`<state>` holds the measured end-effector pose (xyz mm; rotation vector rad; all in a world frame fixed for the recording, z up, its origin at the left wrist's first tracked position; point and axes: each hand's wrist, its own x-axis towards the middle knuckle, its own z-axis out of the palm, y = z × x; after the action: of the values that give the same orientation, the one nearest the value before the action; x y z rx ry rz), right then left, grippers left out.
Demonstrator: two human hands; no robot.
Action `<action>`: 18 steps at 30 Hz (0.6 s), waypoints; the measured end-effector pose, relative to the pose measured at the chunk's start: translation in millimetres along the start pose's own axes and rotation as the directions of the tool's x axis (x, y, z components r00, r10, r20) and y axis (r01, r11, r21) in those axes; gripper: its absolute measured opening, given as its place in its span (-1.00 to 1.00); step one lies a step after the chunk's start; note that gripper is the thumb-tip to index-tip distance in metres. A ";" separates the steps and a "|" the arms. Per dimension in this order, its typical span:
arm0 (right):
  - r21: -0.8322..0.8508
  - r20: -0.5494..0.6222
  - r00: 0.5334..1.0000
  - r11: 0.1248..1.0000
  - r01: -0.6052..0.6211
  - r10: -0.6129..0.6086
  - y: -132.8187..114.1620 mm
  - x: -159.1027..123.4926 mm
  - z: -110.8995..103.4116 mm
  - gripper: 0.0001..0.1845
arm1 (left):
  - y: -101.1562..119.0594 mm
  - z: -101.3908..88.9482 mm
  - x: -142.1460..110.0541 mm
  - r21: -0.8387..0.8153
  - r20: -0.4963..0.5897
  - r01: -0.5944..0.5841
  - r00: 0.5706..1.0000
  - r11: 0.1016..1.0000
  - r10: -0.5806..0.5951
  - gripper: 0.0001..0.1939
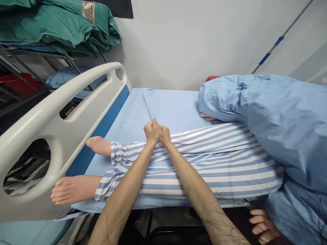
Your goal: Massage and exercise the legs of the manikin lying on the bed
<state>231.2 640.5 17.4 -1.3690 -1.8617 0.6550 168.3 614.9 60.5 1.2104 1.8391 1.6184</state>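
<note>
Two bare forearms [131, 185] reach away from the camera across the bed, stretched nearly straight, probably because the grip lies beyond the lying figure's legs. The left hand [152, 132] and right hand [165, 134] are closed into fists side by side, touching, thumbs uppermost; both seem to have hold of the light blue sheet [176, 105], though the pinched part is hidden. A crease runs from the far edge straight to the fists, which suggests the cloth is drawn tight there. Just below them lie the legs in striped trousers [217, 173], presumably weighing down the sheet under them. The bare feet [78, 189] point towards the pale footboard [56, 132], which closes off that end. On the other side, a puffy blue cover [278, 119] is bunched over the figure's upper part, leaving the legs exposed
</note>
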 end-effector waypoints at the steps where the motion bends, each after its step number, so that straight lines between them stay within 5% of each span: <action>1: 0.010 -0.002 1.000 1.000 -0.001 0.001 1.4 0.7 0.2 -0.52 | -2.6 3.2 -1.5 0.012 -0.017 0.025 1.000 1.000 -0.025 -0.51; 8: 0.104 -0.079 0.996 0.994 -0.039 0.048 6.0 1.3 4.3 -0.49 | -49.0 9.4 -11.2 0.427 0.035 0.049 0.997 0.903 -0.071 -0.52; 14: 0.078 0.012 0.999 0.996 -0.032 0.032 6.4 3.9 -1.0 -0.50 | -45.4 8.6 -12.4 0.496 0.053 0.036 0.996 0.868 -0.072 -0.53; 18: -0.010 0.065 0.997 0.999 0.042 -0.042 -10.9 19.0 -29.4 -0.50 | -44.0 9.8 -13.5 0.493 0.071 0.015 0.996 0.870 -0.057 -0.53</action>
<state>244.9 654.8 48.3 -1.3261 -1.9423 0.6756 168.4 612.0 13.6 1.4063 2.2849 1.0812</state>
